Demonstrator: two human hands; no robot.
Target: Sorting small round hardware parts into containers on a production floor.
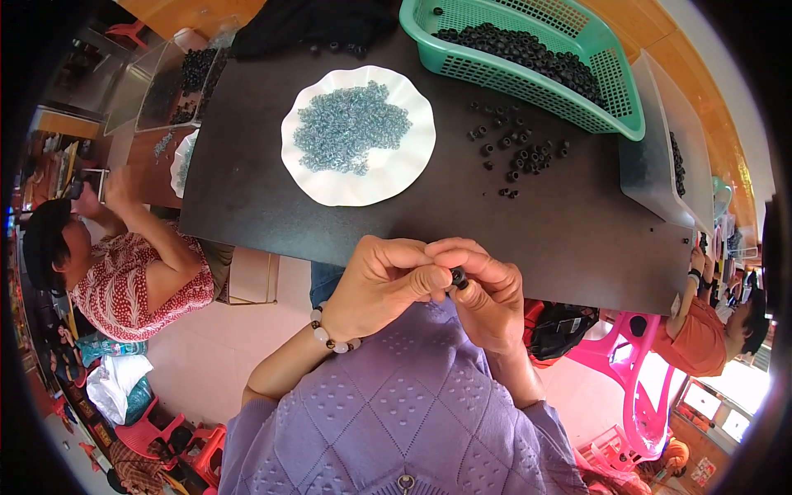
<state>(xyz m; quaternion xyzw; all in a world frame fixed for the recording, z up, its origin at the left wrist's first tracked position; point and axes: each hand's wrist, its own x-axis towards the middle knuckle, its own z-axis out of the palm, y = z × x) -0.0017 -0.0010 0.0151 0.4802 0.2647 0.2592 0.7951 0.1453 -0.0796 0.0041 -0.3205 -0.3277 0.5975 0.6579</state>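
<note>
A small black ring-shaped part (459, 278) is pinched between my fingertips, just in front of the table's near edge. My right hand (488, 299) closes thumb and index finger round it. From the other side my left hand (381, 285), with a beaded bracelet on its wrist, presses thumb and finger to the same part; whether a second tiny piece sits between them is hidden. Beyond my hands lies a white scalloped plate (417, 161) heaped with small clear bluish pieces (351, 124). Loose black parts (536, 155) lie scattered on the dark table (264, 210) to the right.
A green perforated basket (462, 70) of black parts stands at the far right, beside a translucent bin (660, 157). Clear boxes (161, 87) stand at far left. One person (144, 285) sits left, another (697, 338) right, near a pink chair (631, 371). Black cloth (309, 25) lies behind the plate.
</note>
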